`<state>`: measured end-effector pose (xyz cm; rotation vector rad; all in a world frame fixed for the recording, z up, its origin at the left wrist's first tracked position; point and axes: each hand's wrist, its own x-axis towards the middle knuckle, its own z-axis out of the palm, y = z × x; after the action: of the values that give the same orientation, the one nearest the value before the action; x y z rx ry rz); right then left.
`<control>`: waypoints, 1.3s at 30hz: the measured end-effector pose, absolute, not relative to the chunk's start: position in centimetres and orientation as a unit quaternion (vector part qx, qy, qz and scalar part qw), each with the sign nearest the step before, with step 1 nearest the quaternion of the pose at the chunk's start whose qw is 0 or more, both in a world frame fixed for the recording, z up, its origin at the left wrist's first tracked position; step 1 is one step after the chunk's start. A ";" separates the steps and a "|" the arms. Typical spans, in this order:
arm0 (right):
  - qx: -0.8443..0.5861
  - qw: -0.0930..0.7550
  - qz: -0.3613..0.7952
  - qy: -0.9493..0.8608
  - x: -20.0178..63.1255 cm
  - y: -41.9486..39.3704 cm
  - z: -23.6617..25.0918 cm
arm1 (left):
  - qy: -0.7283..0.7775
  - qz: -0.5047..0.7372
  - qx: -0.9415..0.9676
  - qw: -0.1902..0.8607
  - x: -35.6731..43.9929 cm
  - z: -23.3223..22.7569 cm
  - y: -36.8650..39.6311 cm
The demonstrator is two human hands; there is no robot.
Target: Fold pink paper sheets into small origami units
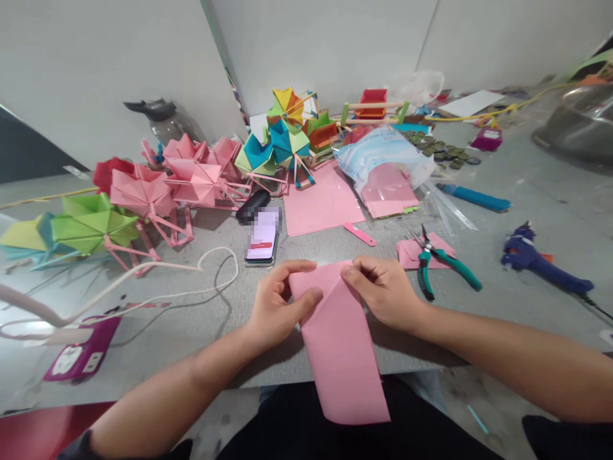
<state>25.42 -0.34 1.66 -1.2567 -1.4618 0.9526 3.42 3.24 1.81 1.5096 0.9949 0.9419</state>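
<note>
A long strip of pink paper [341, 358] is held between my two hands, with a slanting crease near its top end. Its lower end hangs past the table's front edge over my lap. My left hand [282, 303] grips the top left corner, thumb on the face and fingers behind. At the top right corner, my right hand [385, 291] pinches the paper between thumb and curled fingers. Beyond the hands lie a phone [263, 236] and a pink cutter [360, 234]. Green-handled pliers [447, 259] rest on a folded pink paper [407, 253] to the right.
Folded pink paper shapes [191, 172] and green ones [96, 223] stand at the left. Pink sheets [320, 201] and a plastic paper packet [383, 160] lie ahead. A blue glue gun [546, 262] is at right. A white cable [167, 294] runs from a purple power strip [83, 348].
</note>
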 end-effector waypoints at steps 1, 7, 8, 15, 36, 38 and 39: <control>-0.513 0.476 0.386 -0.601 25.4 -0.4 1.7 | 0.418 0.396 0.633 0.518 3.4 1.8 3.2; -0.510 0.475 0.373 -0.613 25.4 -0.5 1.7 | 0.420 0.402 0.645 0.496 3.3 1.9 3.2; -0.511 0.473 0.373 -0.613 25.4 -0.5 1.7 | 0.420 0.404 0.646 0.493 3.3 1.9 3.2; -0.517 0.467 0.372 -0.613 25.2 -0.6 1.7 | 0.419 0.404 0.654 0.484 3.3 2.1 2.9; -0.519 0.441 0.368 -0.633 25.3 -0.9 2.3 | 0.442 0.393 0.659 0.465 3.5 2.8 2.5; -0.519 0.437 0.370 -0.634 25.3 -0.9 2.3 | 0.443 0.395 0.658 0.464 3.4 2.7 2.6; -0.518 0.437 0.369 -0.636 25.3 -0.9 2.4 | 0.443 0.396 0.658 0.463 3.4 2.6 2.6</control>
<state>25.31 -0.88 2.35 -1.2874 -1.5833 0.9188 3.43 2.56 2.61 1.6166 1.0878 0.9744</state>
